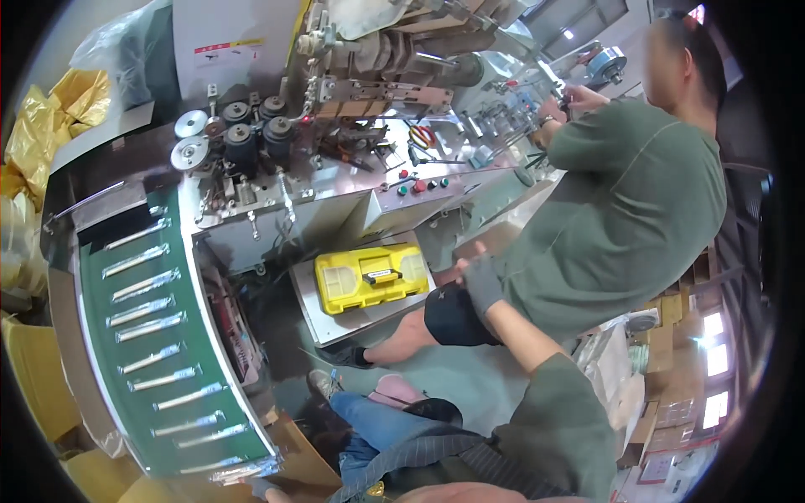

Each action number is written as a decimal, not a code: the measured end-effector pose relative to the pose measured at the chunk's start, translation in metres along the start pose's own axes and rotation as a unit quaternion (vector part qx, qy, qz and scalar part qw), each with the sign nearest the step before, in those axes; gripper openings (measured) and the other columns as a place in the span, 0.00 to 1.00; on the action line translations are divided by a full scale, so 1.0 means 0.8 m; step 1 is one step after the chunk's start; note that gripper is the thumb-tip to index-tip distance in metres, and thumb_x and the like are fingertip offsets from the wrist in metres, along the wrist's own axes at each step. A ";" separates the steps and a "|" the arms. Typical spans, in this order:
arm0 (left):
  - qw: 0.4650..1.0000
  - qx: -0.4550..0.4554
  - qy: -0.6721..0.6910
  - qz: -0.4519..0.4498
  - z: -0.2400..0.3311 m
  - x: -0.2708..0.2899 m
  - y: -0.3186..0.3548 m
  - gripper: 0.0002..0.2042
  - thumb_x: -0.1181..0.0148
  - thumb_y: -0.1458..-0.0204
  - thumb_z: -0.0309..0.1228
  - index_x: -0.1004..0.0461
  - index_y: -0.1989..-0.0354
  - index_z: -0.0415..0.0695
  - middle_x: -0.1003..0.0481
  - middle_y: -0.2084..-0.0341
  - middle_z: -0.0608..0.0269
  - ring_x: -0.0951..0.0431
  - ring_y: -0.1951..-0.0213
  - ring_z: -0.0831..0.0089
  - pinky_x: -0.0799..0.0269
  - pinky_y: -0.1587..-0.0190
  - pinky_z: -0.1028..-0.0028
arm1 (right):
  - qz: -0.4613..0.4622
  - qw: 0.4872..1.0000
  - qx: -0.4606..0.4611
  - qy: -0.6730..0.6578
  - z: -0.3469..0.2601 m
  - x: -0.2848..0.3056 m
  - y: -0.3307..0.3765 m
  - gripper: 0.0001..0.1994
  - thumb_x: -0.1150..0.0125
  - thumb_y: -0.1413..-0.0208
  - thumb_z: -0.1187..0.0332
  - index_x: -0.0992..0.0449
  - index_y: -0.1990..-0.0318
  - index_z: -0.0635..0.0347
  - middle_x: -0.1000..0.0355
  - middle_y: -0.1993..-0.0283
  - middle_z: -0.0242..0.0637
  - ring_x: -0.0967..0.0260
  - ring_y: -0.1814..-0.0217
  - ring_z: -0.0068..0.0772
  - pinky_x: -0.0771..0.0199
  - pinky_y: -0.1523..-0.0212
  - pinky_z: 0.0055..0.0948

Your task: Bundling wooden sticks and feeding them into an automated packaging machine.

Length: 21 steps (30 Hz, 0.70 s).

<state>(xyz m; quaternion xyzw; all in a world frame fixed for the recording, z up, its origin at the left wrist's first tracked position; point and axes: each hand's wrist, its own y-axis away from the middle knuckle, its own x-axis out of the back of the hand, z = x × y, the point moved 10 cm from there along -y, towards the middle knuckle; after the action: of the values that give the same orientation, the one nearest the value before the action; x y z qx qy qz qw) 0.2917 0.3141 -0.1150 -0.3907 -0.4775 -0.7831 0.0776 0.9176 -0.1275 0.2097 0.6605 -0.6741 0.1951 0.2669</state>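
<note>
My right hand (484,285), in a grey glove with bare fingertips, is raised in front of a co-worker's hip. Its thumb and a finger stand apart, and nothing shows in it. At the lower edge my left hand (267,488), also gloved, is mostly cut off; its fingers cannot be made out. It is nearest to a pile of slim clear-wrapped packs (245,471) at the near end of a green conveyor belt (134,344). Several more thin white sticks in clear wrappers (153,327) lie crosswise in a row along the belt.
A yellow toolbox (369,293) rests on a low white platform (323,331). Behind stands a machine with black rollers (243,142), pliers (422,136) and a button panel (419,191). The co-worker (620,210) in green stands at right, hands on the machine. Cardboard boxes (671,411) stack at right.
</note>
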 end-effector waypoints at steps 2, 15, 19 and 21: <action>1.000 -0.007 0.005 -0.014 0.016 -0.027 -0.001 0.44 0.61 0.55 0.65 0.34 0.53 0.27 0.33 0.55 0.35 0.30 0.54 0.48 0.33 0.52 0.62 | 0.052 0.997 0.016 0.052 -0.007 0.034 -0.040 0.37 0.45 0.51 0.65 0.60 0.36 0.59 0.32 0.71 0.37 0.36 0.78 0.25 0.33 0.74 0.24; 0.994 -0.052 0.051 -0.085 0.091 -0.128 -0.003 0.42 0.61 0.53 0.64 0.34 0.53 0.27 0.33 0.55 0.36 0.30 0.54 0.49 0.32 0.52 0.63 | 0.255 0.924 -0.013 0.286 -0.134 0.169 -0.385 0.40 0.46 0.55 0.59 0.61 0.35 0.54 0.31 0.61 0.45 0.30 0.77 0.34 0.32 0.83 0.30; 0.990 -0.057 0.072 -0.106 0.092 -0.144 -0.004 0.42 0.61 0.53 0.63 0.34 0.53 0.27 0.33 0.55 0.36 0.30 0.54 0.49 0.32 0.52 0.63 | 0.243 0.927 -0.035 0.285 -0.125 0.210 -0.404 0.34 0.48 0.54 0.59 0.51 0.40 0.58 0.31 0.59 0.46 0.28 0.75 0.36 0.31 0.82 0.31; 0.991 -0.054 0.094 -0.074 0.087 -0.105 -0.010 0.42 0.61 0.53 0.63 0.33 0.53 0.27 0.33 0.55 0.36 0.30 0.54 0.49 0.32 0.52 0.63 | 0.159 0.958 -0.084 0.222 -0.133 0.134 -0.386 0.28 0.46 0.55 0.59 0.44 0.46 0.60 0.31 0.58 0.46 0.28 0.72 0.37 0.30 0.82 0.31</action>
<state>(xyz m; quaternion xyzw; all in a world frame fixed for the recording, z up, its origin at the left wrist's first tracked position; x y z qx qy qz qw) 0.3824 0.3533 -0.1613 -0.2824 -0.4526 -0.8447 0.0427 1.2370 -0.1622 0.3314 0.4596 -0.7083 0.3195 0.4301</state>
